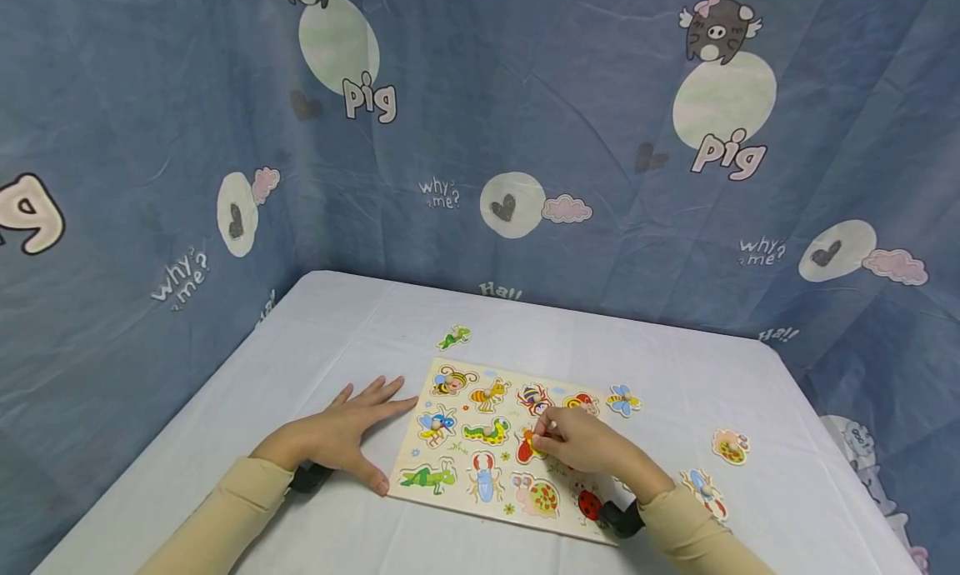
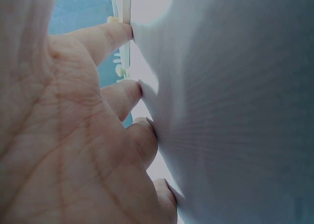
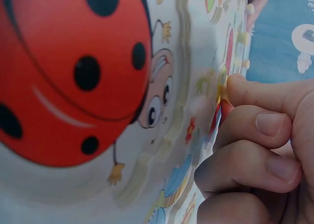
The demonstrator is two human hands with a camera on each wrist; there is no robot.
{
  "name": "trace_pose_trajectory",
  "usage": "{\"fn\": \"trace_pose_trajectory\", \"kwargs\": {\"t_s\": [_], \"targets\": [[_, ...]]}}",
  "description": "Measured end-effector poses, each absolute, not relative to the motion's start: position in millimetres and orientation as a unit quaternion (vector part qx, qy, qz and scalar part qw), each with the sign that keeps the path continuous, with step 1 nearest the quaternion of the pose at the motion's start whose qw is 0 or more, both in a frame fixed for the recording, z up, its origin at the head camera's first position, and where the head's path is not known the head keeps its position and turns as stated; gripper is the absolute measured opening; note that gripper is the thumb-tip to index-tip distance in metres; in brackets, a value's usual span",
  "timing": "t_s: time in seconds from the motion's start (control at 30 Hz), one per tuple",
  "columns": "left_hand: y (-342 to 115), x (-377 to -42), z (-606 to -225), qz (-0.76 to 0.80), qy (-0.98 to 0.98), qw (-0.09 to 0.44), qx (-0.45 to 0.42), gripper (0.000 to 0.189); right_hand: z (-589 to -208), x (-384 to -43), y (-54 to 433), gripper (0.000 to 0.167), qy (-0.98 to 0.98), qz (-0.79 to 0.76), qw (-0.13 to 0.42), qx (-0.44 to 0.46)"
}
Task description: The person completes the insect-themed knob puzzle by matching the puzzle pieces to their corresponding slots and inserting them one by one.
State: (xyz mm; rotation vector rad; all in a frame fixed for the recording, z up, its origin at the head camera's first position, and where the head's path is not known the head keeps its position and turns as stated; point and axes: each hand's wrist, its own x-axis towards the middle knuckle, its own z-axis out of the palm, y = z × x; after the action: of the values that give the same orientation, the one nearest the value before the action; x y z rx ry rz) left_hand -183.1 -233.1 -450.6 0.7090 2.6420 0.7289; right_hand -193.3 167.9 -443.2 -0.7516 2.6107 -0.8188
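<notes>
A wooden insect puzzle board (image 1: 465,500) lies on the white-covered table. My left hand (image 1: 352,433) rests spread beside its left edge, thumb at the near-left corner. In the left wrist view its fingertips (image 2: 126,32) press on the white cloth. Over the board's right half, my right hand (image 1: 581,442) pinches a red-and-yellow insect puzzle piece (image 1: 523,450) at its small knob; its other fingers (image 3: 240,160) curl beneath. The piece stands at its printed place and is partly hidden by the fingers. Closer to the right wrist is the ladybug picture (image 3: 81,94).
Loose puzzle pieces lie around the board: a green grasshopper (image 1: 453,337) behind it, a blue-winged insect (image 1: 623,401) off its far right corner, a snail (image 1: 731,447) and a blue stag beetle (image 1: 703,492) to the right. A blue patterned curtain (image 1: 420,250) stands behind the table.
</notes>
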Motion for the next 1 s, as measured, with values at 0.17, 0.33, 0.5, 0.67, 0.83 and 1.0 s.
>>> {"fn": "trace_pose_trajectory", "kwargs": {"t_s": [0.17,0.33,0.5,0.67,0.83,1.0], "targets": [[-233.0,-183.9,-450.9,0.253,0.923,0.153,0.248,0.13,-443.3,-192.7,167.8,0.014,0.912,-0.282,0.15,-0.257],[-233.0,-184.2,-451.4,0.251,0.923,0.154,0.248,0.13,-441.9,-191.5,166.6,0.014,0.914,-0.282,0.149,-0.251],[-233.3,-184.1,-451.9,0.249,0.923,0.154,0.249,0.13,-440.8,-191.6,166.8,0.015,0.912,-0.297,0.151,-0.238],[-233.6,-183.8,-451.8,0.25,0.923,0.153,0.25,0.13,-438.6,-193.2,171.0,0.014,0.907,-0.316,0.162,-0.228],[-233.5,-183.5,-451.1,0.252,0.922,0.153,0.25,0.129,-431.9,-195.0,182.0,0.014,0.903,-0.333,0.152,-0.227],[-233.2,-183.5,-451.0,0.252,0.922,0.153,0.25,0.129,-422.8,-193.7,198.6,0.016,0.903,-0.345,0.14,-0.212]]}}
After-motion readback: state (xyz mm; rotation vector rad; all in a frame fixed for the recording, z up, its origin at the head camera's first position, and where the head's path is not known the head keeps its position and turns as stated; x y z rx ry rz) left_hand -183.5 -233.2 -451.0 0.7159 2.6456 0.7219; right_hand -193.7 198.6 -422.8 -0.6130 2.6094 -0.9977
